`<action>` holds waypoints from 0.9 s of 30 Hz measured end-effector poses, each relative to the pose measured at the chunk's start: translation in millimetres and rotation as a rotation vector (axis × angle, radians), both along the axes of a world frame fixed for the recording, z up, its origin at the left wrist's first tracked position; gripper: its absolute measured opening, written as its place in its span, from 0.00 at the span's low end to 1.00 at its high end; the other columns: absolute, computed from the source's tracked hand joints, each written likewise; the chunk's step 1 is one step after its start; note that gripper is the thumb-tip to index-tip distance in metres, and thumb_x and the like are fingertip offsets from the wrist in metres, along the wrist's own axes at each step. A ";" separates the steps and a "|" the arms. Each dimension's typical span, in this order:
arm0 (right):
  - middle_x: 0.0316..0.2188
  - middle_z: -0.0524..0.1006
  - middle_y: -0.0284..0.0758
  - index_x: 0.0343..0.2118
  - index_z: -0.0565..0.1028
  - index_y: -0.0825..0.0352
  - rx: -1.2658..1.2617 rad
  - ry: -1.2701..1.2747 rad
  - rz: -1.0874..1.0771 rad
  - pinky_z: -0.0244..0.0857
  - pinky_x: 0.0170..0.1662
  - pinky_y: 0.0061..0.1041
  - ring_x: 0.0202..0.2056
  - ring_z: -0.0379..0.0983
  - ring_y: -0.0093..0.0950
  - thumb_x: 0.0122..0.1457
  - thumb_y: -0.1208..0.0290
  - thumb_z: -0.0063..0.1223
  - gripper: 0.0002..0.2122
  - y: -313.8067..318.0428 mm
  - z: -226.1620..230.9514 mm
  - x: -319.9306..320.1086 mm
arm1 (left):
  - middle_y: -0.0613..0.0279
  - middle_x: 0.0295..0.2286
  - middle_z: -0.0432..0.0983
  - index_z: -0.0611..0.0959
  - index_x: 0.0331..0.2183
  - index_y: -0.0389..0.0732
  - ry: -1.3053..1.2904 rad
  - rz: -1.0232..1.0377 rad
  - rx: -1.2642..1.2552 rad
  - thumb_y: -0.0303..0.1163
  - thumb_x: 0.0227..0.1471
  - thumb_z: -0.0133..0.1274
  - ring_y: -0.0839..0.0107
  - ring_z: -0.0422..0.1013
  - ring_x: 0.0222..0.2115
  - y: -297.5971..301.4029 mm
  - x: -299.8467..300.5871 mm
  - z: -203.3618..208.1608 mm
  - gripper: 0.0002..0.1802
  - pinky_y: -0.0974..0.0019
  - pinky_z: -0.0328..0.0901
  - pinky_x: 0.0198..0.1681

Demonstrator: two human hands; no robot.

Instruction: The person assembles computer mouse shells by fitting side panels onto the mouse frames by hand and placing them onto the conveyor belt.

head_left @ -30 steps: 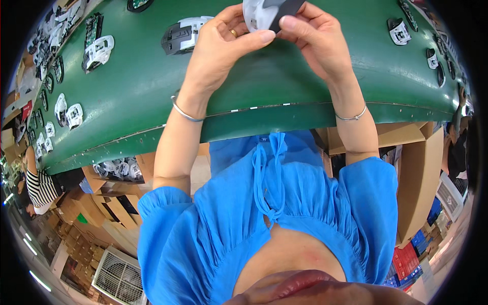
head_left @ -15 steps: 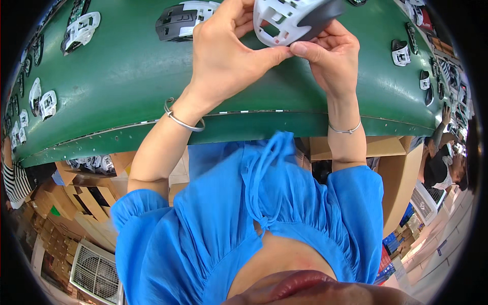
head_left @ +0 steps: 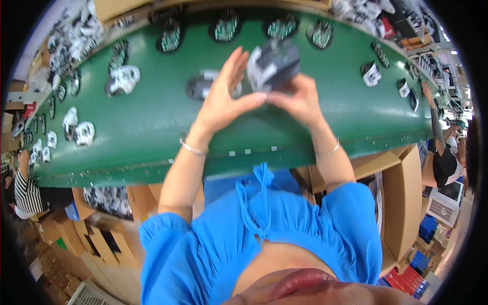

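Above the green table, between my hands, is a moulded plastic shell, white on its left side and dark grey on the rest, blurred by motion. My right hand grips it from the right and below, its fingers partly hidden behind it. Close to the shell's left side, my left hand has its fingers stretched out and apart. Its thumb points at my right thumb, near the shell's lower edge. A second grey and white shell lies on the table, partly behind my left hand.
Several dark oval parts with green patterns lie along the far side. White shells rest to the left, another to the right. An open cardboard box stands below the table's near edge. Other people are at both sides.
The view has shifted, showing more of the table's far side. My left fingers have come away from the shell and spread. The shell has turned, with more of its dark part showing.
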State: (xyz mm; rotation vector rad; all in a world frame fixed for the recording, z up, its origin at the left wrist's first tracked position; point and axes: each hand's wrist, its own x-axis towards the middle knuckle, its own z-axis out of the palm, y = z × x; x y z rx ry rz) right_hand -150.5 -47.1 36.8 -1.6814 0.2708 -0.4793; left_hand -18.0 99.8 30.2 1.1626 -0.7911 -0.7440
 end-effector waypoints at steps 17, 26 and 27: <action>0.27 0.74 0.34 0.24 0.71 0.65 -1.154 -0.296 -0.070 0.72 0.41 0.32 0.32 0.75 0.33 0.34 0.82 0.59 0.11 3.5 21.0 28.5 | 0.52 0.62 0.45 0.44 0.63 0.36 0.219 -0.031 -0.179 0.39 0.53 0.55 0.65 0.46 0.62 2.4 2.8 -2.0 0.48 0.60 0.42 0.63; 0.41 0.76 0.33 0.36 0.77 0.59 -1.700 -0.180 0.339 0.65 0.49 0.36 0.45 0.71 0.31 0.44 0.74 0.55 0.13 -79.0 95.3 107.4 | 0.48 0.39 0.75 0.72 0.51 0.40 0.988 -0.192 -0.089 0.67 0.54 0.34 0.50 0.75 0.38 14.9 20.9 2.9 0.41 0.53 0.72 0.43; 0.37 0.77 0.32 0.37 0.77 0.60 -1.621 -0.265 -0.017 0.68 0.42 0.29 0.39 0.74 0.28 0.46 0.76 0.55 0.12 -109.0 96.6 127.2 | 0.48 0.38 0.75 0.72 0.50 0.39 0.999 -0.213 -0.117 0.66 0.54 0.35 0.52 0.75 0.37 16.1 21.3 4.6 0.40 0.54 0.72 0.42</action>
